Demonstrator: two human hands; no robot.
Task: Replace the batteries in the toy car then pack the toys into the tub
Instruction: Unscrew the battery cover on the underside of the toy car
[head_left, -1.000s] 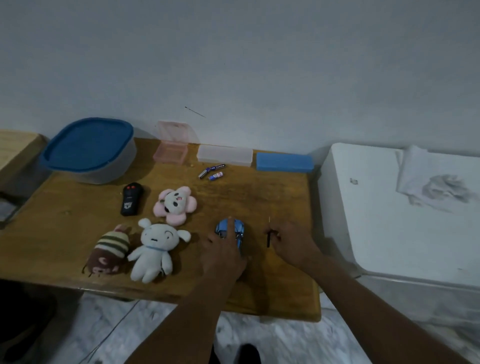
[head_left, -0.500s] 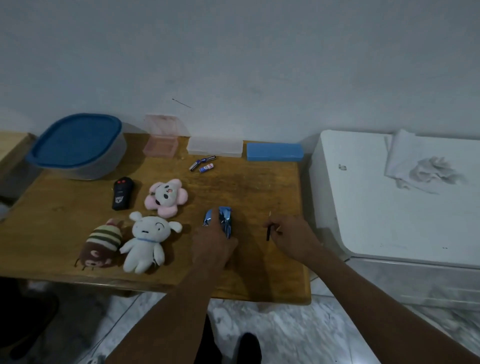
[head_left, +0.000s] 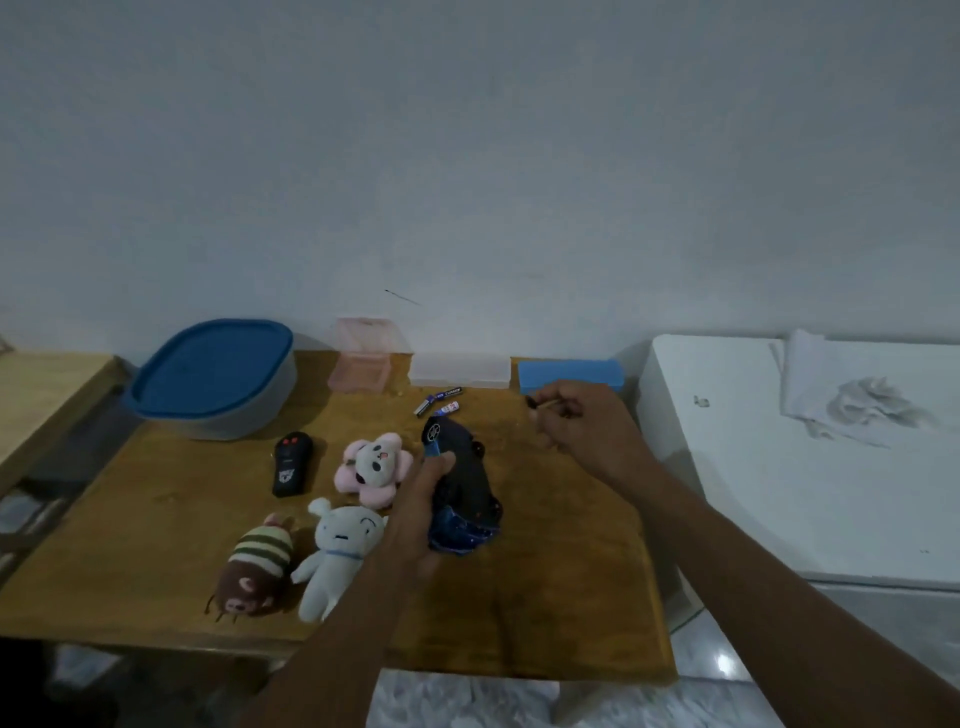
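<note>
My left hand (head_left: 423, 506) grips the blue toy car (head_left: 462, 488), lifted off the wooden table (head_left: 156, 519) and turned so its dark underside and wheels face up. My right hand (head_left: 582, 428) is raised to the right of the car and holds a small dark screwdriver (head_left: 537, 401), tip pointing left. Two batteries (head_left: 441, 401) lie on the table behind the car. The grey tub with a blue lid (head_left: 213, 376) stands at the back left, lid on. A pink flower plush (head_left: 371, 467), a white plush (head_left: 337, 556) and a striped brown plush (head_left: 254, 571) lie left of my hand.
A black remote control (head_left: 292, 465) lies between the tub and the plush toys. Along the wall stand a pink open box (head_left: 361, 364), a clear box (head_left: 460, 370) and a blue box (head_left: 570, 375). A white appliance (head_left: 779, 493) with a crumpled cloth (head_left: 857, 400) sits right of the table.
My left hand has lifted the car off the table and flipped it underside up. My right hand has picked up the screwdriver and risen toward the back of the table.
</note>
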